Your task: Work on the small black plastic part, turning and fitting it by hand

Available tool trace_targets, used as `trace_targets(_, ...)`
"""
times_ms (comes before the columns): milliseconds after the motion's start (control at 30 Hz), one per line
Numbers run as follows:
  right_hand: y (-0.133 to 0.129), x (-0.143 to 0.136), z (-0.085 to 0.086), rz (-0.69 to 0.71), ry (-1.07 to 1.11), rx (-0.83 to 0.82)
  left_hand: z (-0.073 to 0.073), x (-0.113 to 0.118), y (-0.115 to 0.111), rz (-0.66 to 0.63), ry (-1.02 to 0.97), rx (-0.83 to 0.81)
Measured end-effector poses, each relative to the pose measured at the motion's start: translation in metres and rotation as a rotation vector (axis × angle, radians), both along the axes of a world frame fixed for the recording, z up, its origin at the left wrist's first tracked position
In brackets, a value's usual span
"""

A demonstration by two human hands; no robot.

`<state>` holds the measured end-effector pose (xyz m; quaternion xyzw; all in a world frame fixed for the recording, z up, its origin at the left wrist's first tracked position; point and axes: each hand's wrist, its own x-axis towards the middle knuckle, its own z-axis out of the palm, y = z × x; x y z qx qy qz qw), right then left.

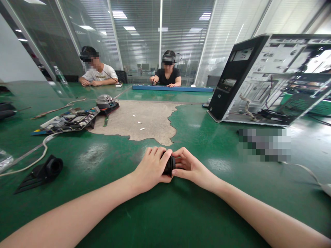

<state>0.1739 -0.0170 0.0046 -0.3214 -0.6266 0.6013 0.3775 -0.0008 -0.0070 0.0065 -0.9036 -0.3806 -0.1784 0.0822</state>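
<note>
In the head view, my left hand (153, 166) is wrapped around a small black part (169, 167), with its palm over the top and left side. Most of the part is hidden, so I cannot tell its kind; a dark rounded edge shows. From the right, the curled fingers and thumb of my right hand (190, 167) close on that edge. Both hands hold it low over the green table (144, 220). Apart from them, to the left, lies a black plastic duct-like piece (48, 170) with a round opening and a slatted end.
A circuit board (68, 120) and a metal-topped cooler (107, 103) lie at the left beyond my hands. An opened computer case (248, 82) stands at the right. Ahead is a bare beige patch (139, 117) with paper scraps. Two people (169, 72) sit across the table.
</note>
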Motion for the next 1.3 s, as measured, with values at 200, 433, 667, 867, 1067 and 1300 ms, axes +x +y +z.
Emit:
trace_targets(200,-0.0004,-0.002,-0.0012,-0.012,0.046,-0.002,-0.0004,0.0007,-0.0001,0.002,-0.008,0.007)
trace_targets(433,-0.0001,-0.0042,0.0019,-0.081,-0.002,-0.018,-0.001,0.0008,0.0007,0.006,-0.004,0.002)
trace_targets(667,-0.0006,-0.0009,-0.0017,-0.017,-0.005,0.043,0.0001,-0.0001,0.0,0.009,-0.002,-0.014)
trace_targets(867,-0.0007,-0.0025,-0.0013,-0.026,0.053,0.008,-0.0009,0.0004,0.0004,0.009,-0.017,0.003)
trace_targets(1067,-0.0002,-0.0033,-0.0018,-0.057,0.023,0.007,-0.0013,0.0006,0.0009,0.012,-0.01,0.002)
trace_targets(1300,-0.002,-0.0015,0.0003,0.006,-0.023,0.059,0.0005,-0.0007,-0.0002,0.006,0.0,-0.014)
